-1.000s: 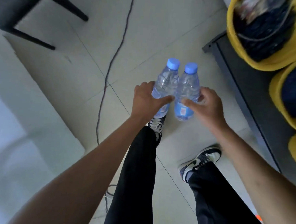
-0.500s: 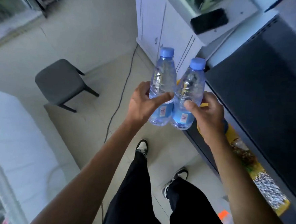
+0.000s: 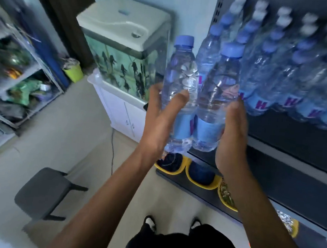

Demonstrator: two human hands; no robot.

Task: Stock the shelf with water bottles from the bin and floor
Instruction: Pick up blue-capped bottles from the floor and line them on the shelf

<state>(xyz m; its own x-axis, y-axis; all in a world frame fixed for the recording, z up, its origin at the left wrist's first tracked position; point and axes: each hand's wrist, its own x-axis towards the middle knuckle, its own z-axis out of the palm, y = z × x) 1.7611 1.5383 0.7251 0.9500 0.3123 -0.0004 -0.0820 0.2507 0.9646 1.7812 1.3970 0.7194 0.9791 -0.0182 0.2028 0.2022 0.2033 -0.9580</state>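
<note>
I have two bottles in the middle of the frame, the left bottle (image 3: 180,90) and the right bottle (image 3: 216,96). They are upright, side against side, just in front of the left end of the shelf (image 3: 293,133) and not yet set down on it. The row (image 3: 278,73) already standing there fills the upper right of the frame and comes very near to the right bottle.

My worry is the grip. The pair seems to be carried partly by squeezing the two bottles together, so if one hand loosens first, a bottle can slide down toward the bins (image 3: 186,168) and the floor below. Also, if I push the pair in too fast, it can knock the front bottles of the row, or the bases can catch on the shelf edge and tip.

The left hand (image 3: 159,119) grips the left bottle, with the thumb across its front and the fingers behind. The right hand (image 3: 233,132) lies almost flat on the outer side of the right bottle, fingers nearly straight, pressing inward. The picture is blurred there, so I cannot see whether its thumb wraps around.
</note>
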